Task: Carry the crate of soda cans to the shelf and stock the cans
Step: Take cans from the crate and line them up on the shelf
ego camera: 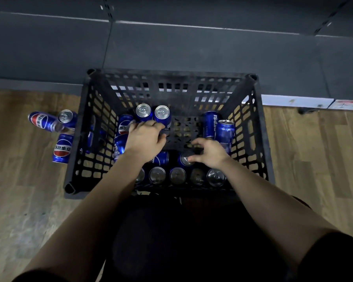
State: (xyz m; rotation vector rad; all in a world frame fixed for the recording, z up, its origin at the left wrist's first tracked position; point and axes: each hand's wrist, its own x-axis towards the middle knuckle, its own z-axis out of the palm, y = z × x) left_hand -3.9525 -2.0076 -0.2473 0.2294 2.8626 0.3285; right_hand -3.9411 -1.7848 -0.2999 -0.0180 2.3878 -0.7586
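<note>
Right hand (pixel 210 154) in crate (pixel 263 139), fingers (pixel 198 141) spread over a can (pixel 184 159); left hand (pixel 145 139) hold unclear.

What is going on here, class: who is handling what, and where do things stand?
A person bends over a black crate set on the wood floor before a dark shelf. Both hands are down among the blue soda cans: the left hand over cans at the left, the right hand with its thumb on one can. Three floor cans sit beside the crate.
</note>
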